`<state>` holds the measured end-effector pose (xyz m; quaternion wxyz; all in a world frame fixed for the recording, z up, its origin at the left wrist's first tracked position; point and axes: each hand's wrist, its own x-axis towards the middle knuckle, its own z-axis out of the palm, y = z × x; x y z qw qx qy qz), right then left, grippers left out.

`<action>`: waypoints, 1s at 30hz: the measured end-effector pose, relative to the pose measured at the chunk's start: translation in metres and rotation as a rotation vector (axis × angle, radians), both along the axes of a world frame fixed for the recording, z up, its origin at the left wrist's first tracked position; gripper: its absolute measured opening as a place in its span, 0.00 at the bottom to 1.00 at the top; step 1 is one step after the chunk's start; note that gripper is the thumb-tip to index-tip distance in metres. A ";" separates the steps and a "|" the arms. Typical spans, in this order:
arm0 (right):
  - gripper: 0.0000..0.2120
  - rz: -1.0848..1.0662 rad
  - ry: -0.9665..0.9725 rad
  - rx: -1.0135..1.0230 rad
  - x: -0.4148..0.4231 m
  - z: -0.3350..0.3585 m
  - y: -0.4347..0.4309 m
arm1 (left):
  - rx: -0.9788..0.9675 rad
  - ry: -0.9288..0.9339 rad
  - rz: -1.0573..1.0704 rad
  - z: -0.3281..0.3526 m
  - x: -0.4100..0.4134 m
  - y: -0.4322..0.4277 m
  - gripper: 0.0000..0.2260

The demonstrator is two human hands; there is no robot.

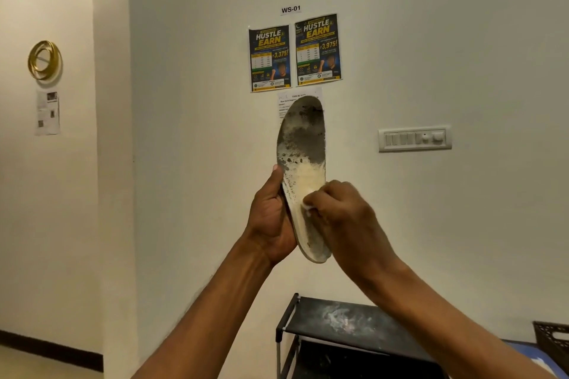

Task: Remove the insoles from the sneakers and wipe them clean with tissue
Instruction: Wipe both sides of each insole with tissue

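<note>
The head view is the only one. It shows the insole (303, 163) held up in the air in front of a pale wall (431, 40), and it rests on no surface. Its long axis stands almost upright, with the rounded toe end at the top and the heel end at the bottom, leaning a little to the right. The left hand (271, 218) carries it. The palm is clamped on the left edge of the lower half, the thumb lies along that edge, and the other fingers are hidden behind. The right hand (341, 212) comes from the right side. Its fingers are curled round a small white wad of tissue (308, 205) and press it on the face of the insole, just below the middle. The lower part of the insole looks pale, cream and a little fuzzy. The upper part, above the right hand, is covered with a dark grey, patchy, crusted layer. So the dirty area lies straight up from the tissue along the long axis, and I judge that the next strokes must go upward while the left hand holds firm. The insole looks thin and flexible, so it may bend under pressure. Below stands a black rack (308, 311) with a whitish dusty smear near the middle of its top. On the wall hang two posters (269, 57) and a switch panel (414, 138).
</note>
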<state>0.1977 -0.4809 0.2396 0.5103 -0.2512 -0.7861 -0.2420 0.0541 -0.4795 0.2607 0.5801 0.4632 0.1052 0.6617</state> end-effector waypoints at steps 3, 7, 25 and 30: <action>0.10 0.020 -0.032 -0.022 0.008 0.003 0.001 | 0.003 0.012 0.030 -0.006 -0.001 0.000 0.26; 0.08 0.077 0.170 0.017 0.010 0.033 0.019 | -0.002 0.081 0.086 -0.013 0.005 0.002 0.24; 0.07 0.140 -0.018 0.057 0.028 0.050 0.030 | -0.053 0.192 0.113 -0.012 0.011 -0.012 0.25; 0.05 0.088 0.347 0.116 0.040 0.107 0.054 | -0.036 0.362 0.151 -0.013 0.006 -0.012 0.28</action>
